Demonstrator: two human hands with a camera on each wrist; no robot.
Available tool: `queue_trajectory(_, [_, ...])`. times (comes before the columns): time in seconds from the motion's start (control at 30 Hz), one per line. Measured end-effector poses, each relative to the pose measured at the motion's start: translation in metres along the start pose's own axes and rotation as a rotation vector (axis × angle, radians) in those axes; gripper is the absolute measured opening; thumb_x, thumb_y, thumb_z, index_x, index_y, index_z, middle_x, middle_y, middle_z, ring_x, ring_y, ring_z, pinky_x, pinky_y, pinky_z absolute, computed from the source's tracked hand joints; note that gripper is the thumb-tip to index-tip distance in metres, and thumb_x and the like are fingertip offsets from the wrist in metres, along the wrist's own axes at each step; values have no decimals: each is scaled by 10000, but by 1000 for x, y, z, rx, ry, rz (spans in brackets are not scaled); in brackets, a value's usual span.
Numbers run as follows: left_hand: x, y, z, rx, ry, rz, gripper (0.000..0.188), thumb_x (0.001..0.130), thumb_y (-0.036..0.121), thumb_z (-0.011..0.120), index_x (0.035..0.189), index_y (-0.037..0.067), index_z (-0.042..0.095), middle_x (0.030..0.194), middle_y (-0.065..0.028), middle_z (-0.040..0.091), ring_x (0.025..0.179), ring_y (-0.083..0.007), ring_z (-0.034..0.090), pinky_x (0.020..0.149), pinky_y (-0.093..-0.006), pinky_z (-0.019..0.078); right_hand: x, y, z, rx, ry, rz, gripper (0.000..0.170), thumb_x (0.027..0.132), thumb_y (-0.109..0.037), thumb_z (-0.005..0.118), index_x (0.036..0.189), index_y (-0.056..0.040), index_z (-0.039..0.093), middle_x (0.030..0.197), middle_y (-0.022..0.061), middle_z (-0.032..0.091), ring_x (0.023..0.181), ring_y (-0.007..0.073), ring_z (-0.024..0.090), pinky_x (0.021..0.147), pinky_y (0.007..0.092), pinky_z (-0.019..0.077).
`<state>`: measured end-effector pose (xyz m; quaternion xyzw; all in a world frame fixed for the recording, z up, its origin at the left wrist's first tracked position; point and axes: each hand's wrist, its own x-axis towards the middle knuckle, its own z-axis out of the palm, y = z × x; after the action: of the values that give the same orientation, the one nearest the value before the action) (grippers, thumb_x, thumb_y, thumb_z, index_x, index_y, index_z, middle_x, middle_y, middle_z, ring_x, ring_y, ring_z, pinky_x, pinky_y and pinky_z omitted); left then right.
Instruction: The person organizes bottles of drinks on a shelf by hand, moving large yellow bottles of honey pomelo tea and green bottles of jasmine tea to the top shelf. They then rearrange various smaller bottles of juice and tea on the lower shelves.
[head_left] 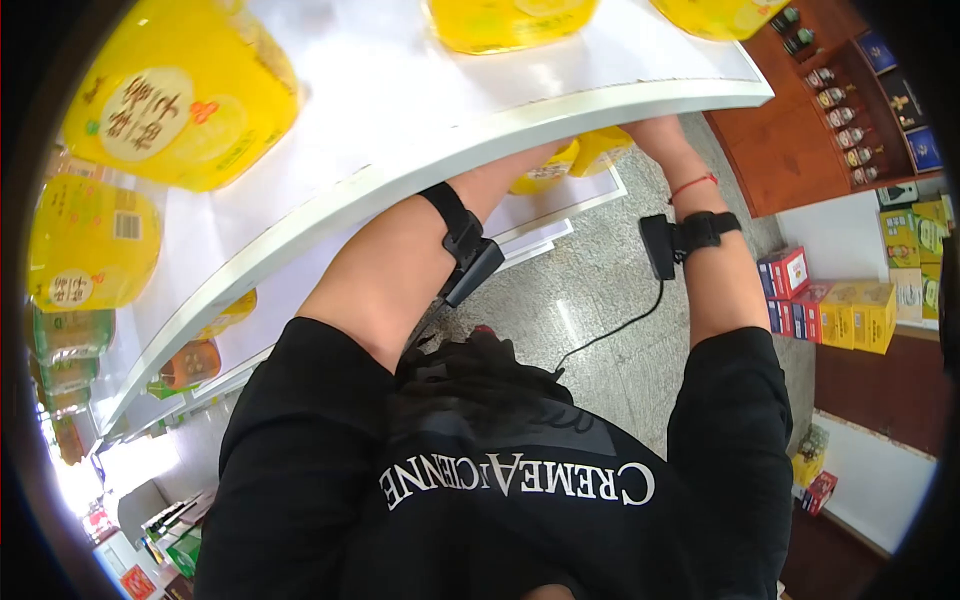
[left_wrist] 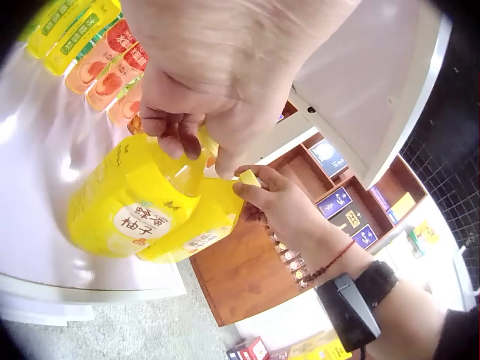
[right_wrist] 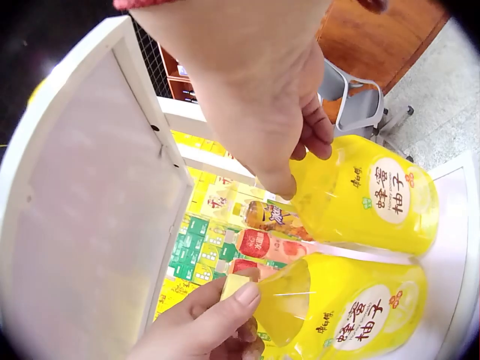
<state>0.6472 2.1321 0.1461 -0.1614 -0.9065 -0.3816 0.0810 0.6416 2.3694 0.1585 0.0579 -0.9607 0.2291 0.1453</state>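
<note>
Big white shelf (head_left: 400, 70) up top, curved along the front edge, both bare forearms reaching in under it. Another white surface, the lower shelf (left_wrist: 34, 187), beneath that one. Reddish-brown wooden cabinet (head_left: 770, 150) off to the right in the head view, with rows of small bottles and boxes in it. Black top (head_left: 520, 420) with white lettering, upside down from this angle. A few fat yellow jugs (head_left: 185, 100) sitting on the upper level.

Now the good bit: two chunky yellow bottles with Chinese labels, left bottle (left_wrist: 112, 202) and right bottle (right_wrist: 375, 199), side by side at the front edge of the lower shelf. Can't tell if fully resting on it. Peach-coloured bottles (right_wrist: 266, 244) just behind.

Left hand (left_wrist: 217, 67) clamped on the left bottle by its cap end, thumb pressed to the pale yellow cap (right_wrist: 234, 287). Right hand (left_wrist: 283, 204) gripping the right bottle the same way, fingers curled round the top. Black wrist camera (head_left: 657, 247) strapped to the right arm, plus a matching one on the left. Tiniest of the lot: thin red cord (head_left: 693, 185) round the right wrist.
</note>
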Motion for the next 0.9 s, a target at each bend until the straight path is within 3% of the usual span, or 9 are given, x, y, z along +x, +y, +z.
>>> queue_trajectory(0.17, [-34, -28, -40, 72, 107, -6, 397, 897, 269, 607, 1203, 14, 608, 1166, -164, 649, 1088, -262, 611, 938, -368, 466, -10, -6, -5, 169, 84, -119, 422, 809, -168, 732, 1182, -15, 610, 1113, 196, 663, 1030, 310, 648, 887, 375, 510])
queue_trajectory(0.23, [-46, -47, -62, 124, 149, -21, 394, 899, 266, 606, 1201, 13, 608, 1166, -164, 649, 1087, -261, 611, 938, -368, 466, -13, -3, -7, -93, 174, -166, 353, 812, -101, 705, 1140, 3, 628, 1071, 186, 676, 1011, 304, 649, 882, 380, 505])
queue_trajectory(0.27, [-108, -98, -144, 181, 181, -49, 392, 900, 264, 605, 1200, 12, 609, 1165, -164, 650, 1087, -260, 611, 937, -368, 466, -3, 5, -5, 51, 76, -181, 287, 805, -52, 680, 1086, 6, 656, 1027, 186, 685, 978, 309, 651, 872, 393, 502])
queue_trajectory(0.37, [-116, -149, -203, 254, 229, -63, 387, 902, 259, 602, 1198, 10, 610, 1164, -165, 650, 1086, -258, 611, 937, -369, 466, -14, -51, -8, -111, 321, -306, 199, 831, -32, 629, 1020, -4, 687, 956, 175, 695, 893, 333, 652, 792, 402, 511])
queue_trajectory(0.43, [-142, -184, -252, 275, 257, -60, 384, 904, 256, 600, 1197, 9, 610, 1164, -166, 650, 1085, -257, 611, 937, -369, 466, -18, -99, 10, -92, 372, -328, 186, 839, -27, 618, 1008, -4, 690, 945, 171, 697, 879, 331, 654, 777, 401, 513])
queue_trajectory(0.57, [-222, -254, -346, 283, 278, -52, 377, 907, 250, 596, 1194, 6, 612, 1162, -167, 650, 1083, -255, 612, 936, -369, 466, -43, -220, 88, 226, 102, -408, 184, 814, -107, 706, 972, -14, 699, 901, 158, 700, 852, 312, 660, 742, 400, 527])
queue_trajectory(0.67, [-273, -285, -410, 379, 226, -298, 319, 922, 190, 571, 1161, -14, 626, 1142, -173, 654, 1063, -237, 608, 921, -363, 464, -57, -339, 139, 467, -29, -634, 336, 840, -214, 711, 1128, -57, 641, 955, 139, 688, 875, 305, 666, 782, 400, 535])
queue_trajectory(0.73, [-290, -293, -441, 376, 169, -565, 296, 920, 173, 570, 1135, -20, 639, 1120, -171, 658, 1054, -235, 600, 906, -352, 462, -58, -406, 176, 489, -325, -543, 273, 843, -180, 712, 1087, -65, 668, 1021, 131, 685, 957, 288, 650, 841, 381, 517])
queue_trajectory(0.9, [-308, -335, -469, 225, 218, -539, 317, 918, 202, 572, 1131, -20, 647, 1120, -172, 659, 1055, -238, 599, 909, -354, 459, -53, -523, 259, 572, -216, -697, 281, 855, -207, 690, 1103, -77, 667, 1048, 140, 678, 984, 271, 639, 867, 364, 507])
